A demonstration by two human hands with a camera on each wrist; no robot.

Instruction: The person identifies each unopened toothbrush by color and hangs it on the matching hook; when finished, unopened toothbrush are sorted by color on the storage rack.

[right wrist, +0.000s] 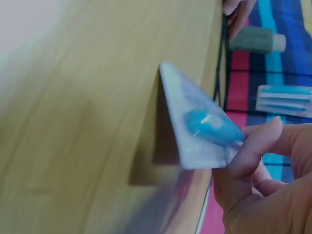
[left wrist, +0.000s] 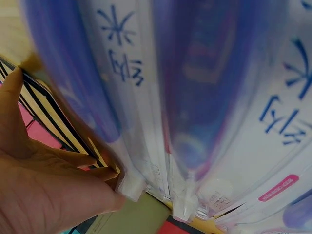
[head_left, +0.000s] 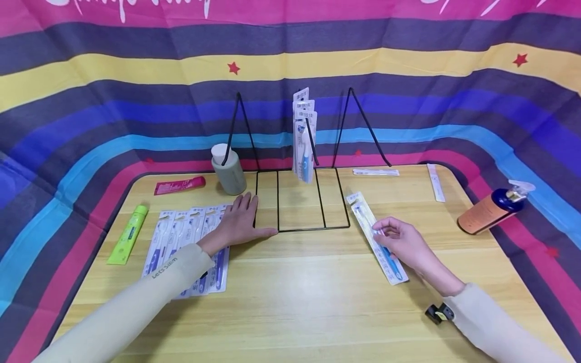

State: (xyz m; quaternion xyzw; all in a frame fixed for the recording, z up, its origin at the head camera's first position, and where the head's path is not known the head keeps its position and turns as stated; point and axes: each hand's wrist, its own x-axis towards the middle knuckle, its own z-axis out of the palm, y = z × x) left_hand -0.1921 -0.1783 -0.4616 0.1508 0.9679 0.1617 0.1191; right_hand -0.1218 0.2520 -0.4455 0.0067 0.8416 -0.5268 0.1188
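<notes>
My right hand (head_left: 401,244) pinches a packaged toothbrush (head_left: 394,269) with a blue handle between thumb and fingers. In the right wrist view this pack (right wrist: 181,141) is tilted, casting a shadow on the table. My left hand (head_left: 240,222) lies spread at the left front corner of a black wire rack (head_left: 313,229), its fingers extended along the side wire. Several packaged toothbrushes (head_left: 304,161) stand upright in the rack's middle. Beneath and beside the left forearm lie several purple-handled toothbrush packs (head_left: 222,269), which fill the left wrist view.
A grey-green bottle (head_left: 230,176) stands by the rack's left upright. Further left lie a red tube (head_left: 177,186) and a green tube (head_left: 128,236). At the right are two narrow white packets (head_left: 375,172) and a blue-and-orange pump bottle (head_left: 487,212). Striped cloth (head_left: 136,116) surrounds the table.
</notes>
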